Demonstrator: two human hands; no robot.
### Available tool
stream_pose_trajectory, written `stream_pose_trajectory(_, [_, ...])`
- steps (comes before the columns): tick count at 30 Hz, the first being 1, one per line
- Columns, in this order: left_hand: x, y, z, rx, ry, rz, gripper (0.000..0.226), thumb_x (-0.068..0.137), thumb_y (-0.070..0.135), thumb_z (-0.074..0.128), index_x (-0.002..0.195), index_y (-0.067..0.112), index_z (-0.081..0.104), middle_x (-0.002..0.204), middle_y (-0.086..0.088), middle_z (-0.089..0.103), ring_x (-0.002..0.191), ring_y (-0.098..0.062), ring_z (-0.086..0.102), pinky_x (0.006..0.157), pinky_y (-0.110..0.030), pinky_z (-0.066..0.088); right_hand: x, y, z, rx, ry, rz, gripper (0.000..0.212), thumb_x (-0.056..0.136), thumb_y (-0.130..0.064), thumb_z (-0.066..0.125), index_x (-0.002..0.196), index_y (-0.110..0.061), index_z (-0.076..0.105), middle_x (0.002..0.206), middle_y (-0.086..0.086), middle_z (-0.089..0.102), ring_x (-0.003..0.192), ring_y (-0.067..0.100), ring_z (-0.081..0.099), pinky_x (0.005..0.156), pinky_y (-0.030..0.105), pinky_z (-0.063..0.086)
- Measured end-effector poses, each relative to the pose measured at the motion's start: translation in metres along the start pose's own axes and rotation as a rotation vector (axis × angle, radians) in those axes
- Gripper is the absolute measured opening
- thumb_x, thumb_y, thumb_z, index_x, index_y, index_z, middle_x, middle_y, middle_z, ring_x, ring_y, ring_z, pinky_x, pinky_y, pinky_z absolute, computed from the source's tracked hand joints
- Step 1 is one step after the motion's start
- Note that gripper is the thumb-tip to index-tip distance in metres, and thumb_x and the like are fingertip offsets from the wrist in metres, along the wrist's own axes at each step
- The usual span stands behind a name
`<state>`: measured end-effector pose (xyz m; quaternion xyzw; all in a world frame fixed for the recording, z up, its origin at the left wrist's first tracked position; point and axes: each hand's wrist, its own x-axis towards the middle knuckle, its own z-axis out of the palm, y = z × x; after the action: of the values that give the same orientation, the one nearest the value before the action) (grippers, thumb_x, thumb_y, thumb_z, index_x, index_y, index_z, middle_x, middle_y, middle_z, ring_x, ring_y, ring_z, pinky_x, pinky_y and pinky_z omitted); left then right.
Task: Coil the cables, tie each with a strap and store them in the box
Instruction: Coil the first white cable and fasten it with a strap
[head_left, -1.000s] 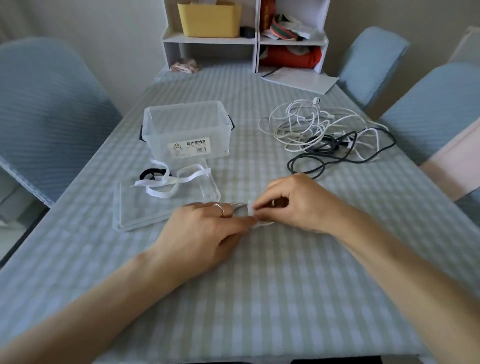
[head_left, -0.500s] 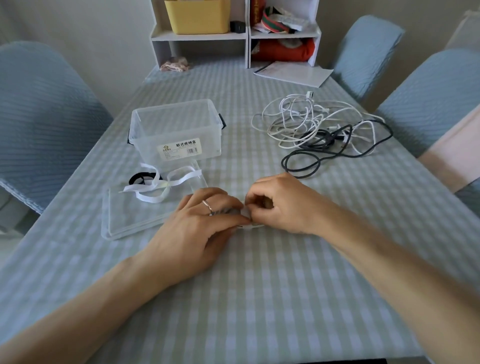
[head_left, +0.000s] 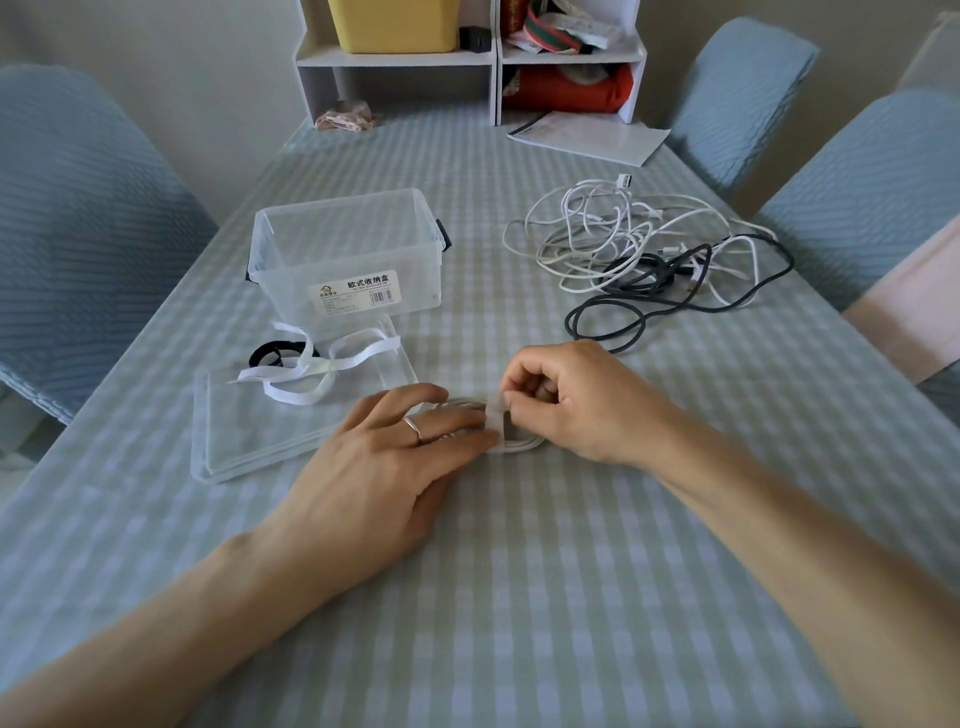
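Since a second ago the left hand (head_left: 387, 467) has flattened out: its fingers, curled over the bundle before, now lie nearly straight, pressing the coiled white cable (head_left: 524, 442) down onto the bench (head_left: 519, 597). The right hand (head_left: 576, 400) has stayed at the same spot, fingers curled, thumb and forefinger pinching the pale strap (head_left: 496, 415) that wraps over the coil.

The bench wears a green-and-white checked cloth. At its far end stands a white shelf unit (head_left: 493, 57) with a yellow bin (head_left: 395, 23) in its upper left compartment. The clear plastic box (head_left: 345, 254) sits open, left of centre and well beyond the hands, a label on its near wall. Its lid (head_left: 249, 431) lies flat just in front of it, touching the left hand's fingers or nearly so; I cannot tell which. To the right, beyond the right hand, a tangle of loose white cables (head_left: 602, 228) and a black cable (head_left: 670, 280) lie intertwined. A sheet of paper (head_left: 587, 137) rests near the shelf. On the far part of the lid lie spare white straps (head_left: 317, 371) and a black strap (head_left: 270, 353). A ring (head_left: 413, 428) shows on the left hand.
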<state>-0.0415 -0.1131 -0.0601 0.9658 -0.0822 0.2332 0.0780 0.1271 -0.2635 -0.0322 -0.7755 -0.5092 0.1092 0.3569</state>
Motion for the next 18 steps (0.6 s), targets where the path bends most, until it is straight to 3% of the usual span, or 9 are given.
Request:
stream_pose_trajectory(8, [0.003,-0.006,0.001,-0.082,-0.035,0.019,0.038,0.090,0.012,0.052,0.124,0.022,0.067,0.129,0.019,0.063,0.113,-0.021,0.056,0.094,-0.044,0.046,0.000,0.000,0.004,0.002,0.037,0.026,0.015,0.087,-0.016,0.067,0.073,-0.020,0.065,0.053,-0.028,0.057,0.052,-0.001,0.056,0.052,0.011,0.039])
stream_pose_trajectory(14, [0.008,-0.016,-0.002,-0.070,-0.084,0.086,0.037,0.092,0.022,0.048,0.124,0.021,0.066,0.123,0.017,0.064,0.112,-0.018,0.053,0.095,-0.041,0.045,-0.002,0.006,0.005,0.091,0.200,0.075,0.010,0.088,-0.013,0.069,0.080,-0.009,0.068,0.055,-0.020,0.059,0.054,-0.001,0.058,0.050,0.009,0.039])
stream_pose_trajectory(18, [0.010,-0.024,-0.002,-0.110,-0.096,0.115,0.039,0.091,0.019,0.049,0.127,0.024,0.063,0.122,0.016,0.063,0.111,-0.020,0.055,0.086,-0.044,0.053,-0.009,0.002,0.008,-0.093,0.170,-0.116,0.009,0.087,-0.013,0.066,0.078,-0.011,0.066,0.070,-0.012,0.060,0.061,0.002,0.054,0.058,0.012,0.039])
